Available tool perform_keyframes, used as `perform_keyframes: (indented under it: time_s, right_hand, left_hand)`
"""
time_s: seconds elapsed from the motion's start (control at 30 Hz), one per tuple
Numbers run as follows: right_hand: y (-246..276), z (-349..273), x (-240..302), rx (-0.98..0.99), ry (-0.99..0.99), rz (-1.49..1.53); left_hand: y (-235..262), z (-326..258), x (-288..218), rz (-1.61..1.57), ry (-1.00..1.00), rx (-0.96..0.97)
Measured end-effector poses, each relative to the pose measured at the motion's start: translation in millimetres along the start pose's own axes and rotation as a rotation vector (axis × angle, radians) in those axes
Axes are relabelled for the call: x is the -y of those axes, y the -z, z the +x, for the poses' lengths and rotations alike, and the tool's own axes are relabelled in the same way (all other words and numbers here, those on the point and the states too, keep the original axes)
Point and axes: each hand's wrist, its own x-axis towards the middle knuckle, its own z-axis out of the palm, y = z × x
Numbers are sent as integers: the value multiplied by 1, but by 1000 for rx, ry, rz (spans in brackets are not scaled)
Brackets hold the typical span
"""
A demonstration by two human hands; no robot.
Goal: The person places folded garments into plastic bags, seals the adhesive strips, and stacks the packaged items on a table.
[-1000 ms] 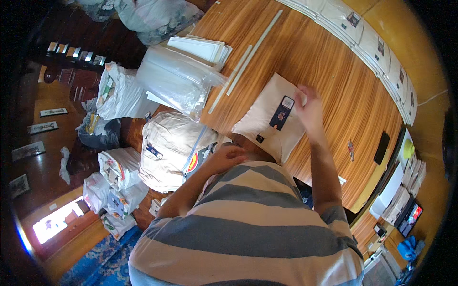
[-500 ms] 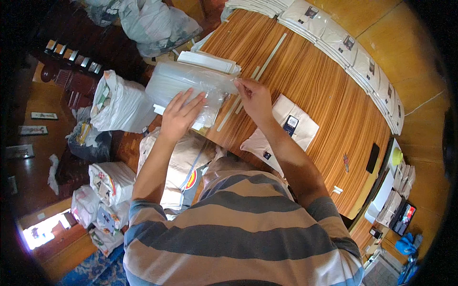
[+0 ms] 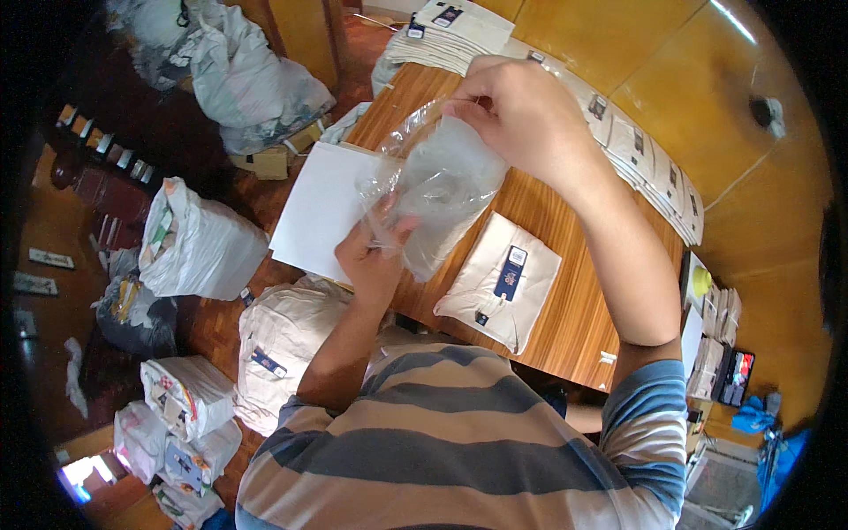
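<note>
I see one clear plastic bag (image 3: 437, 190) held up above the bench (image 3: 565, 327): my left hand (image 3: 375, 261) pinches its lower edge, my right hand (image 3: 521, 115) grips the top. Below lies one folded cream garment (image 3: 499, 283) near the bench's front edge, beside one white stack (image 3: 322, 208).

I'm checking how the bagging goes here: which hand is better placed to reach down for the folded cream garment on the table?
Probably the left hand: it grips the clear plastic bag's lower edge, just beside the folded cream garment. The right hand pinches the bag's top, higher and farther off.
</note>
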Motion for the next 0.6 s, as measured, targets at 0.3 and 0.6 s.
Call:
perform_keyframes:
  time_s: [0.3,0.6]
  right_hand:
    - [-40,-52,-27,85,-266,50]
    - [-47,-50,-29,78,-274,-10]
  left_hand:
    - [-14,-16,14,-81,34,271]
    - [-27,-17,4,-232,63,248]
